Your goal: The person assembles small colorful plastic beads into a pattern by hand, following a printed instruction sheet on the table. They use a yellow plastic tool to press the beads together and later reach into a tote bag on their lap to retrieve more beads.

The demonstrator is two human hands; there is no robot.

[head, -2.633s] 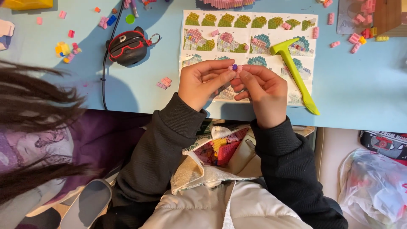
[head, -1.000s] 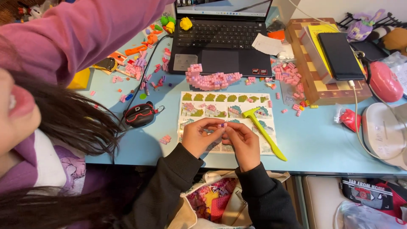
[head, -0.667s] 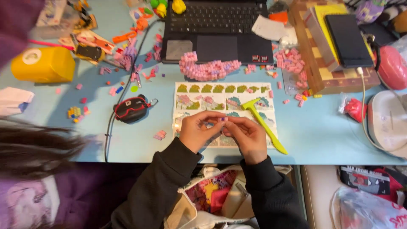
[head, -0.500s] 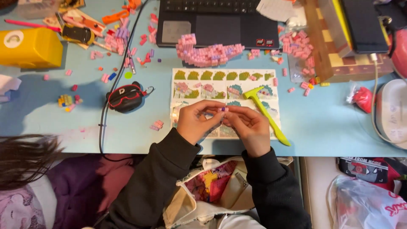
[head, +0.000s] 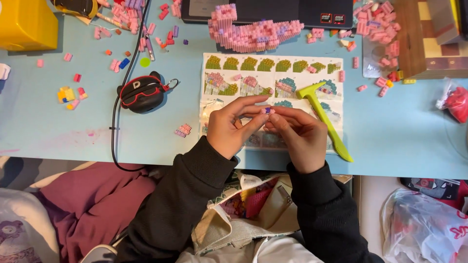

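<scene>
I see my left hand [head: 233,127] and right hand [head: 296,138] both pinching one tiny purple brick [head: 267,110] between fingertips. It is hard, blocky plastic, above the glossy instruction sheet [head: 273,78] near the desk's [head: 399,131] front edge.

The view has dropped and closed in: the laptop [head: 267,10] is now cut off at the frame's top edge (a second ago its keyboard showed), and the yellow box [head: 27,22] has slid into the upper left corner. The dark hair at lower left is gone.
</scene>
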